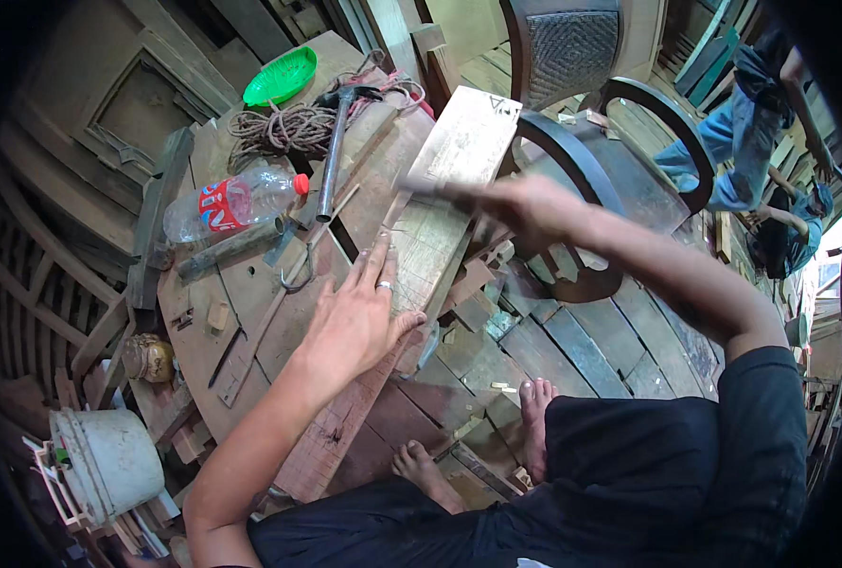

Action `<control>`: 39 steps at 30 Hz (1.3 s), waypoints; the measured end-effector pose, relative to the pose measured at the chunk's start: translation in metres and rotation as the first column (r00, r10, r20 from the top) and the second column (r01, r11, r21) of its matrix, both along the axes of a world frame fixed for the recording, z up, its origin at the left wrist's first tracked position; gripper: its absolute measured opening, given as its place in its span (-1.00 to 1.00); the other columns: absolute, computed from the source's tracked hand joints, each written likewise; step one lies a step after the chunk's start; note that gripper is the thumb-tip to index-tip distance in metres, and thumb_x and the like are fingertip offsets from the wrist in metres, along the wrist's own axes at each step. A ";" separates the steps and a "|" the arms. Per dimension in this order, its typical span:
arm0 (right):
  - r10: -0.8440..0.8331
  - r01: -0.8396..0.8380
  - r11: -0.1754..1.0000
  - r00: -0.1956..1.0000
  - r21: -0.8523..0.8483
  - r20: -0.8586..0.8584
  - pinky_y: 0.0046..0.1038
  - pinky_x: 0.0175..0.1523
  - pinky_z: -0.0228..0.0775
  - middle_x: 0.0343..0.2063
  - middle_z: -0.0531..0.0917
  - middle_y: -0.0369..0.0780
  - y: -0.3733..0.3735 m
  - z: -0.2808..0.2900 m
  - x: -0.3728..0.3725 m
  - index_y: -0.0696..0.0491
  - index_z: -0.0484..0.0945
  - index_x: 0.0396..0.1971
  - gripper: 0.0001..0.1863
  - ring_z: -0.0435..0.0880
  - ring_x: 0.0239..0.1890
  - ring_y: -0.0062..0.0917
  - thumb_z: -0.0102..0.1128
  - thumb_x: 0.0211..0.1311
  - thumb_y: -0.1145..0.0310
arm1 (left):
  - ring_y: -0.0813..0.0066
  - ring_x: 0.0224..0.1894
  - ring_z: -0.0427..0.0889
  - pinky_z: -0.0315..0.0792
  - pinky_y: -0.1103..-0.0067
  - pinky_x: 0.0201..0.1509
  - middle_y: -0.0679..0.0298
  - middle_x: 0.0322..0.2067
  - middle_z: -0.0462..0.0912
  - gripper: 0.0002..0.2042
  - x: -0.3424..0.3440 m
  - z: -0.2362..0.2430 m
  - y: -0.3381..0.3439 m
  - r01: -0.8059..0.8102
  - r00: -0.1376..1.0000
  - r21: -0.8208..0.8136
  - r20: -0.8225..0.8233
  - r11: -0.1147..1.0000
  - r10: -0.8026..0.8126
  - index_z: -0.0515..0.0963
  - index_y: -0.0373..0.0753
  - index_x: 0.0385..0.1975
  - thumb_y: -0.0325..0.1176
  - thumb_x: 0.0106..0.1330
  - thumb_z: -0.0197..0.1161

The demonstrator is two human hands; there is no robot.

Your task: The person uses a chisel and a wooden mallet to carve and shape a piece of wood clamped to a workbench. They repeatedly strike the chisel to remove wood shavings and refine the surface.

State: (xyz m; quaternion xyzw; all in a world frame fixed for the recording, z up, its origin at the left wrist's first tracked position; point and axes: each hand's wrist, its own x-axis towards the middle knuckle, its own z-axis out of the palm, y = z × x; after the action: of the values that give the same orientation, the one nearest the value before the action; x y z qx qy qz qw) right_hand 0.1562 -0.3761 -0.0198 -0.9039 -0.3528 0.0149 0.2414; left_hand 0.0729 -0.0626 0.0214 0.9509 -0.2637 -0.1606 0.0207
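My left hand (350, 312) lies flat on a long wooden plank (444, 213), fingers stretched out, a ring on one finger. Pencil-like lines cross the plank near the fingertips. Over the plank's right edge, my right hand (539, 210) is closed round a dark, narrow tool (430, 186), smeared by motion, so its kind cannot be made out. The tool points left across the plank, beyond the left fingertips. Left of the plank, a claw hammer (335, 151) rests on the wooden worktable (250, 293).
Coiled rope (283, 131), a green plastic basket (283, 78) and a clear bottle (236, 204) with a red cap occupy the table. A white bucket (118, 464) stands lower left. A dark chair frame (572, 161) stands right; another person (747, 123) is farther right. Offcuts litter the floor.
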 end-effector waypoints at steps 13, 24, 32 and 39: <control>-0.388 0.387 0.920 0.922 -0.054 0.002 -0.09 -0.26 0.60 -0.41 0.71 0.08 -0.055 -0.021 0.057 -0.51 0.26 0.48 -0.25 0.75 -0.43 -0.09 0.26 0.33 0.32 | -0.12 0.49 0.26 0.27 -0.09 0.44 -0.06 0.57 -0.01 -0.14 0.000 -0.006 -0.005 0.056 0.996 -0.078 0.074 0.995 -0.050 0.10 -0.46 0.50 0.13 0.47 0.15; -0.448 0.448 0.894 0.893 -0.022 -0.030 -0.07 -0.17 0.64 -0.35 0.75 0.04 -0.039 0.002 0.047 -0.37 0.29 0.48 -0.38 0.77 -0.36 -0.05 0.12 0.47 0.27 | -0.04 0.53 0.18 0.24 -0.06 0.48 -0.04 0.58 -0.02 -0.13 0.001 -0.003 -0.005 0.029 0.999 -0.055 0.019 0.998 -0.028 0.06 -0.45 0.52 0.14 0.46 0.15; -0.110 0.150 0.987 0.895 0.060 -0.433 -0.21 0.15 0.58 -0.07 0.77 0.04 0.024 0.025 -0.021 -0.15 0.24 0.52 -0.32 0.79 -0.02 -0.20 0.23 0.46 0.20 | -0.12 0.50 0.24 0.27 -0.06 0.46 -0.06 0.57 -0.02 -0.14 -0.002 -0.006 0.002 0.024 0.998 -0.051 0.052 0.998 -0.021 0.10 -0.47 0.50 0.12 0.46 0.17; -0.224 0.219 0.974 0.970 0.065 0.090 -0.17 -0.10 0.50 -0.31 0.68 0.06 -0.033 0.002 0.010 0.08 0.41 0.39 -0.46 0.67 -0.27 -0.05 0.06 0.56 0.13 | -0.07 0.54 0.16 0.25 -0.09 0.47 -0.01 0.59 -0.05 -0.15 0.001 0.000 -0.006 0.005 1.000 -0.049 -0.004 0.999 -0.005 0.07 -0.46 0.51 0.11 0.48 0.15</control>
State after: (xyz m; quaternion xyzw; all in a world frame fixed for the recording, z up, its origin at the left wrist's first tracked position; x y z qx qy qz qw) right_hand 0.1666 -0.4090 -0.0176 -0.9304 -0.2614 -0.0657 0.2486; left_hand 0.0735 -0.0682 0.0216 0.9491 -0.2699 -0.1562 0.0443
